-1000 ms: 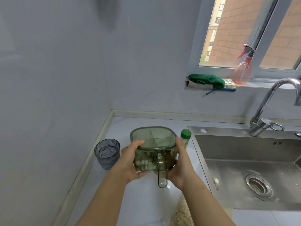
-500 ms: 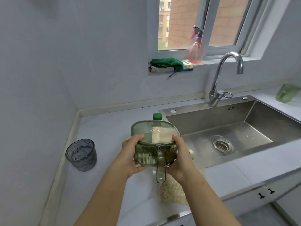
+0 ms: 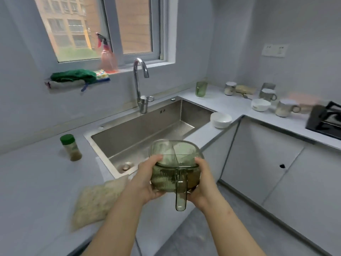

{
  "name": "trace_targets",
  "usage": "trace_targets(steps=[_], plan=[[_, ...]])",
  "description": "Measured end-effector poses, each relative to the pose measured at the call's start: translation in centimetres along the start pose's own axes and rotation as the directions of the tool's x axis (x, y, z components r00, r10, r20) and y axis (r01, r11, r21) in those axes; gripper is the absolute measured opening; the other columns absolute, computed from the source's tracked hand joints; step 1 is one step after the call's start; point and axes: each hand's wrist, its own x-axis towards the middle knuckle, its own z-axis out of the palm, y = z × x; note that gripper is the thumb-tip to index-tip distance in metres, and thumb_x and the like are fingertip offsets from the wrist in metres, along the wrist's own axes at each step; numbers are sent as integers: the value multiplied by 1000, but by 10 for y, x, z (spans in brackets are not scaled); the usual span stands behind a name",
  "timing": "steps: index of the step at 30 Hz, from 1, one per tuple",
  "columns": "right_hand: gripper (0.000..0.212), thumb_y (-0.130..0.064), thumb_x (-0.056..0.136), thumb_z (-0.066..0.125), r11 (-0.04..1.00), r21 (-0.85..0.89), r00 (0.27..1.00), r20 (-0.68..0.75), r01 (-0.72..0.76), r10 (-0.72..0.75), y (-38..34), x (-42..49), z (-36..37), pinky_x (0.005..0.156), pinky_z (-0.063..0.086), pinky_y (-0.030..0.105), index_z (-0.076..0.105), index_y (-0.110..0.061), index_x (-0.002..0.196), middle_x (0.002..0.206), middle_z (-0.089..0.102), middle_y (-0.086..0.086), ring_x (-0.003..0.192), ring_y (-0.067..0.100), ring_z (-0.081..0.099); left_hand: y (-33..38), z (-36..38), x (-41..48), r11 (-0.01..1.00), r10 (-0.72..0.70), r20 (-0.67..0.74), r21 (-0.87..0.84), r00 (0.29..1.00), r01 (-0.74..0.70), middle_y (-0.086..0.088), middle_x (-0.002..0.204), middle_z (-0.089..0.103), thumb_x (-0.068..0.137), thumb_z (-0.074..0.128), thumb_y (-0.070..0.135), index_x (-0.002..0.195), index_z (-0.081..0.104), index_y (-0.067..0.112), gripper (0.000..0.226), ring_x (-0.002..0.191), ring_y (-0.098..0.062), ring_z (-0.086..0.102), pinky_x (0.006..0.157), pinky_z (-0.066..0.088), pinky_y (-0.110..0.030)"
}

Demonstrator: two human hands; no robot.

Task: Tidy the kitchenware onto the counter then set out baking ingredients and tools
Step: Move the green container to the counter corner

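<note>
I carry a green see-through divided container [image 3: 173, 174] with a lid and a handle that points down toward me. My left hand [image 3: 147, 182] grips its left side and my right hand [image 3: 202, 183] grips its right side, thumbs on the lid's rim. It hangs in the air past the counter's front edge, near the sink's [image 3: 147, 130] front right corner. A green-capped spice jar [image 3: 71, 147] stands on the counter left of the sink. A bag of grain [image 3: 96, 200] lies near the counter's front edge.
Right of the sink sit a white bowl [image 3: 220, 120], a green cup [image 3: 201, 89], several mugs [image 3: 286, 108], a second white bowl [image 3: 260, 104] and a black hob [image 3: 326, 119]. A pink spray bottle [image 3: 108, 58] and cloths [image 3: 73, 78] rest on the window sill. Grey cabinets [image 3: 267, 163] stand below.
My view has swung to the right and the container has moved with it, from above the left counter to off its front edge. Both hands keep the same hold.
</note>
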Motion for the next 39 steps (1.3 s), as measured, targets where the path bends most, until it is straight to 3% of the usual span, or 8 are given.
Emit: trace_targets(steps=[8, 11, 19, 24, 27, 31, 36, 39], plan=[[40, -45, 88, 47, 985, 154, 966, -256, 83, -41, -65, -75, -213, 66, 52, 36, 63, -15, 107, 89, 71, 10, 83, 26, 64, -99, 209, -27, 974, -149, 215, 198, 965, 106, -10, 91, 62, 80, 64, 36, 105, 55, 16, 34, 85, -25, 59, 75, 48, -38], [36, -43, 89, 47, 965, 214, 931, -359, 151, -66, -83, -109, -280, 60, 52, 34, 62, -15, 107, 86, 70, 9, 76, 24, 64, -137, 279, -37, 948, -220, 286, 287, 933, 136, -11, 94, 63, 79, 65, 37, 119, 50, 16, 48, 86, -27, 61, 76, 50, -40], [38, -42, 88, 50, 860, 360, 787, -613, 360, -73, -116, -177, -431, 61, 54, 35, 60, -14, 112, 95, 71, 13, 84, 29, 66, -216, 446, -71, 835, -403, 448, 537, 798, 120, -10, 95, 64, 77, 64, 39, 117, 54, 15, 48, 87, -25, 61, 70, 49, -35], [37, -42, 89, 49, 817, 352, 699, -710, 456, -85, -148, -196, -505, 62, 55, 37, 63, -13, 109, 97, 71, 14, 88, 31, 67, -253, 537, -74, 807, -453, 500, 582, 738, 100, -11, 108, 61, 78, 66, 40, 123, 47, 18, 54, 87, -26, 61, 65, 51, -37], [39, -42, 88, 50, 790, 321, 631, -769, 522, -104, -181, -196, -562, 65, 55, 39, 64, -13, 109, 97, 71, 14, 90, 32, 66, -273, 609, -71, 796, -474, 542, 601, 693, 74, -8, 98, 60, 78, 66, 39, 123, 49, 19, 53, 80, -23, 59, 62, 50, -34], [33, -42, 89, 49, 756, 304, 563, -820, 580, -103, -228, -204, -624, 56, 52, 30, 64, -15, 98, 74, 72, 7, 73, 24, 65, -290, 702, -73, 768, -507, 576, 640, 641, 33, -6, 99, 60, 75, 67, 41, 123, 50, 20, 55, 84, -23, 59, 67, 49, -35], [31, -41, 90, 47, 703, 245, 442, -890, 667, -109, -275, -236, -698, 49, 49, 27, 63, -17, 102, 80, 69, 5, 72, 21, 64, -320, 803, -99, 737, -560, 639, 675, 527, -35, -6, 95, 60, 79, 65, 39, 116, 50, 21, 44, 87, -23, 58, 81, 48, -40], [39, -43, 90, 46, 674, 229, 399, -911, 702, -106, -289, -252, -744, 52, 50, 28, 62, -17, 113, 93, 70, 8, 78, 23, 65, -345, 855, -116, 710, -590, 649, 700, 480, -74, -6, 100, 60, 77, 66, 40, 121, 49, 22, 50, 89, -23, 58, 74, 49, -37]])
